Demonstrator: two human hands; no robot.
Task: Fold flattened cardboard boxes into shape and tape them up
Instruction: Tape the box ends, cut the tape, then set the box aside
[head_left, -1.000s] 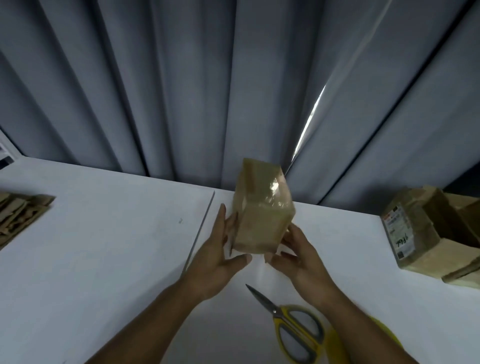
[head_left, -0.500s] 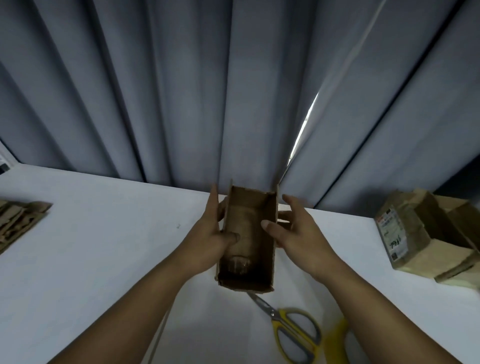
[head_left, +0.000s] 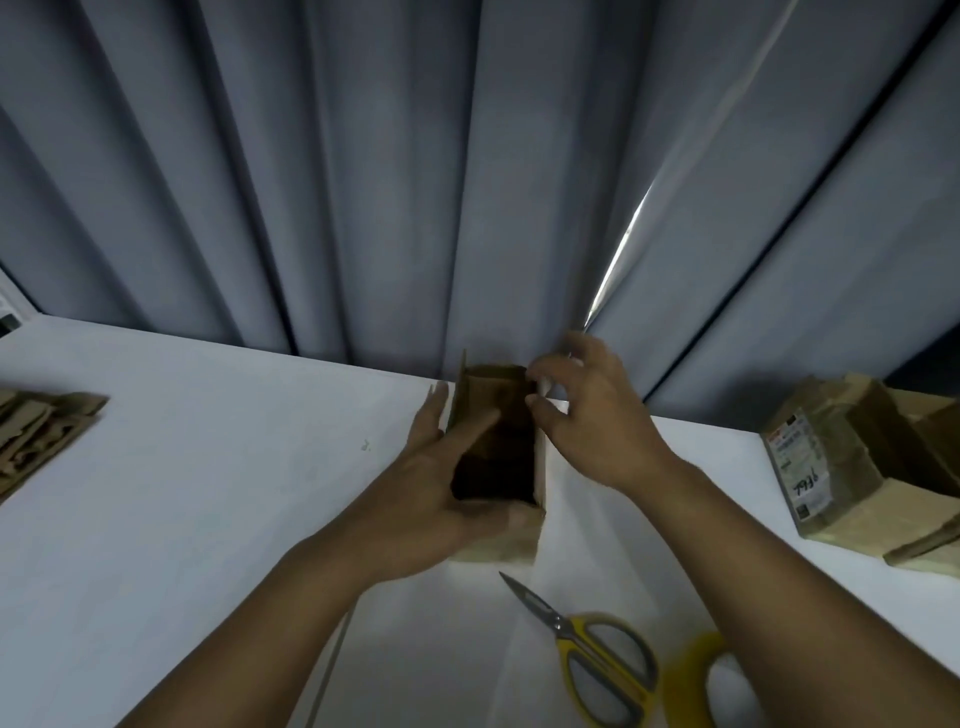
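Note:
A small brown cardboard box (head_left: 511, 540) stands on the white table (head_left: 208, 493) in the middle of the view, its open top facing me. My left hand (head_left: 436, 493) grips its left side, thumb across the near edge and fingers reaching over the opening. At the box's far right top edge my right hand (head_left: 592, 421) pinches a flap with thumb and fingertips. The inside of the box is dark.
Yellow-handled scissors (head_left: 587, 654) lie near the front, beside a yellow tape roll (head_left: 691, 675). Taped-up boxes (head_left: 857, 467) sit at the right edge. A stack of flattened cardboard (head_left: 36, 436) lies at the left. Grey curtains (head_left: 415, 182) hang behind the table.
The box was held in the air with its taped end up, then turned over; now it stands on the table, opening up. My right hand has moved to the far right flap.

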